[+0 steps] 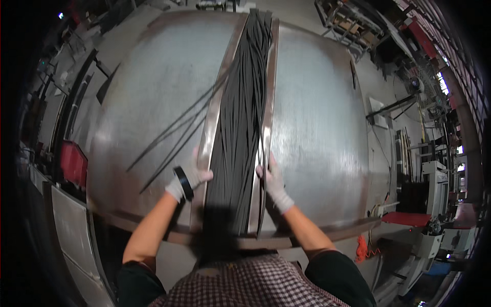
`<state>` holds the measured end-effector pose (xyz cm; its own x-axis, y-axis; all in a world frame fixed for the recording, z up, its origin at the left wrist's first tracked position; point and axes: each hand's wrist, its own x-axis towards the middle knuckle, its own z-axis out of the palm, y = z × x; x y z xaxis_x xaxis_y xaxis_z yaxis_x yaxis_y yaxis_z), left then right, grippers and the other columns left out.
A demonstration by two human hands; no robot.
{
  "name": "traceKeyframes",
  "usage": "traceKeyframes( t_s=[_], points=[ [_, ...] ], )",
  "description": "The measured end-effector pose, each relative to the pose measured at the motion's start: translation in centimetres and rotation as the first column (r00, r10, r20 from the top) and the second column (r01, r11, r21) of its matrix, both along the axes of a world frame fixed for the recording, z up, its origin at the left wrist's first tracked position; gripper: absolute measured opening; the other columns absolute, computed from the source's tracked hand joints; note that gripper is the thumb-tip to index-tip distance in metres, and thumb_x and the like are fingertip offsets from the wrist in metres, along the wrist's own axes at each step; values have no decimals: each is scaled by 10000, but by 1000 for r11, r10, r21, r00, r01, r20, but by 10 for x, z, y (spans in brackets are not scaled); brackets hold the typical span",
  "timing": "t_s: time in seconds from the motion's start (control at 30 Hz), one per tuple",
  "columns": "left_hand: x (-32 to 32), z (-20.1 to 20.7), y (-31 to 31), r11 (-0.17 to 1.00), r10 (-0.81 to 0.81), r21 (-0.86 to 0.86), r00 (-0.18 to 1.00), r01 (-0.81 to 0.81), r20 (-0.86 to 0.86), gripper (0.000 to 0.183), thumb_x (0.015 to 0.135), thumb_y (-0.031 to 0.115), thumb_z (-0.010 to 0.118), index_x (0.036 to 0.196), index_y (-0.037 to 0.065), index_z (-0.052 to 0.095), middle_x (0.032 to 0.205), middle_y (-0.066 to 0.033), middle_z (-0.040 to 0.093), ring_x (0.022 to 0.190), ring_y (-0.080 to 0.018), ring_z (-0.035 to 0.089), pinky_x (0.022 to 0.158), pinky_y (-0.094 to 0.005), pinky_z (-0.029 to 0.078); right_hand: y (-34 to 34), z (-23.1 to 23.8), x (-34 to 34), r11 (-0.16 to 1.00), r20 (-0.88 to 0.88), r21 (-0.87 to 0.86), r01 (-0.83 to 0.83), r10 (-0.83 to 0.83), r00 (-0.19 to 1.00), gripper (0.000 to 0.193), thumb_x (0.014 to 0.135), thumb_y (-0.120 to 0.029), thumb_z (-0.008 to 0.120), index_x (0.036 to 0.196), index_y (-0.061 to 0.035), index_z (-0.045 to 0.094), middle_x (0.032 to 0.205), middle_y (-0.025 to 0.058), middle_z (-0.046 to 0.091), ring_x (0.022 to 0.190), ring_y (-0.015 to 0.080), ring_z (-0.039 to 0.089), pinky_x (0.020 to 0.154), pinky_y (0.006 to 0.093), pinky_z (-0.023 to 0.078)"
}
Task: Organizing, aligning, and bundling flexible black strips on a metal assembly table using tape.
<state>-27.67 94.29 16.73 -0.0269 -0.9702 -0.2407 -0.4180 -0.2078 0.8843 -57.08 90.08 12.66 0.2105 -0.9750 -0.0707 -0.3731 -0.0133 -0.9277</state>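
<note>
A thick bundle of long dark grey strips (238,117) runs lengthwise in a metal channel with raised side rails. Several strips (176,125) have strayed over the left rail onto the metal tabletop. My left hand (190,176), gloved and with a black band at the wrist, grips the left rail (207,135), its thumb across the top. Gloved too, my right hand (274,185) is at the right rail (272,82), closed around a loose strip (262,204) that hangs toward me. Its fingers lie along the rail's outer side.
The wide metal table (319,117) extends to both sides of the channel. At far left stands a red bin (74,162). To the right are a fan (417,84), a red panel (406,219) and an orange coiled hose (362,249). A loaded rack (353,25) stands beyond.
</note>
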Motion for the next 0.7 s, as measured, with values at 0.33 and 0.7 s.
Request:
traceKeyframes(
  t_s=[0.33, 0.7],
  points=[
    [16, 6, -48, 999, 29, 23, 995, -27, -99, 954, 700, 164, 786, 1500, -11, 298, 1314, -165, 571, 1172, -218, 554, 997, -317, 449, 51, 43, -126, 935, 140, 86, 345, -354, 925, 596, 910, -134, 652, 1428, 48, 420, 1422, 209, 483, 1299, 270, 470, 1088, 358, 373],
    [138, 7, 193, 986, -155, -40, 974, 164, 166, 1135, 444, 358, 969, 1396, 15, 455, 1334, -113, 546, 1234, -250, 539, 1100, -416, 381, 178, 73, -326, 935, -906, -246, -254, -129, 403, 1008, 469, -337, 911, 1358, -106, 497, 1300, 114, 567, 1281, 301, 472, 1134, 523, 279]
  ],
)
